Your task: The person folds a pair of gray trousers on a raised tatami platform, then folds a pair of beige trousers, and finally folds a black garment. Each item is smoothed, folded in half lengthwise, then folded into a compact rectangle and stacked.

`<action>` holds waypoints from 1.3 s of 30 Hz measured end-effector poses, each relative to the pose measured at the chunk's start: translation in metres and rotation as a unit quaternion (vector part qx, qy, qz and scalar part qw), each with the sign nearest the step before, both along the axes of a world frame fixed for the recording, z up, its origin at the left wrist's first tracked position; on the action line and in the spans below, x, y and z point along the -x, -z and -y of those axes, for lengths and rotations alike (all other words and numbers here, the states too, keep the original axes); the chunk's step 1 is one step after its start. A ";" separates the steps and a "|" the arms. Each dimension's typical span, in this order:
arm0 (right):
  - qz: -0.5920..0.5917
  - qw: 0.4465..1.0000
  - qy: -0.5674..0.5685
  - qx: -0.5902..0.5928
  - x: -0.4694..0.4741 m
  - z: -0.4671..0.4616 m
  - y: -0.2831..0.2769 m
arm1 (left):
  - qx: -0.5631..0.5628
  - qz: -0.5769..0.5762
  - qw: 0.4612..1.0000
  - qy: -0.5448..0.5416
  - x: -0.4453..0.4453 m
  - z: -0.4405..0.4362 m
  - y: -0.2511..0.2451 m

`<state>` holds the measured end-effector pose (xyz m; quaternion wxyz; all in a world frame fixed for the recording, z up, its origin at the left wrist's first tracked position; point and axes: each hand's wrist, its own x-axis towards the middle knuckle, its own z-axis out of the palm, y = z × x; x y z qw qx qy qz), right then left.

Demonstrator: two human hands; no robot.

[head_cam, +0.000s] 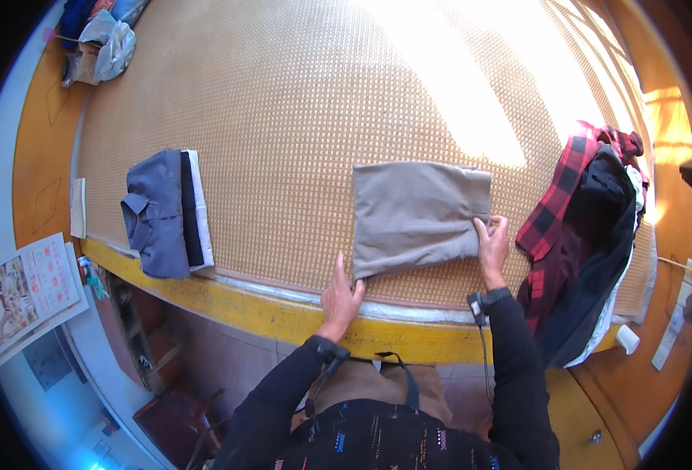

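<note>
A folded grey-beige garment (413,217) lies flat on a woven mat (275,194) in front of me. My right hand (492,247) grips its lower right edge between thumb and fingers. At its lower left corner is my left hand (341,296), thumb against the cloth and fingers spread apart. To the left rests a stack with a folded grey-blue collared shirt (161,217) on top, a black piece (191,211) and a white piece (203,217) showing beneath it. Both wrists wear dark bands with cables.
A loose heap with a red-and-black checked garment (548,214) and a black garment (607,188) lies at the right. Plastic bags (114,50) sit at the far left corner. The yellow wooden bed edge (252,311) runs before me. A chair (175,417) stands below left.
</note>
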<state>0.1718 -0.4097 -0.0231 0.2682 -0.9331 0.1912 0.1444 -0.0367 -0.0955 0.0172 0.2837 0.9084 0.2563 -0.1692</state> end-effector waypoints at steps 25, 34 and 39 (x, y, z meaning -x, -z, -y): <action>0.220 0.905 -0.359 0.063 -0.024 -0.047 -0.012 | -0.049 0.226 0.948 0.218 -0.149 0.012 0.036; 0.192 0.913 -0.356 0.054 -0.012 -0.021 0.011 | -0.026 0.197 0.944 0.265 -0.127 0.008 0.052; 0.258 0.957 -0.128 0.028 0.008 -0.002 -0.003 | 0.003 0.216 0.976 0.018 -0.101 -0.005 0.031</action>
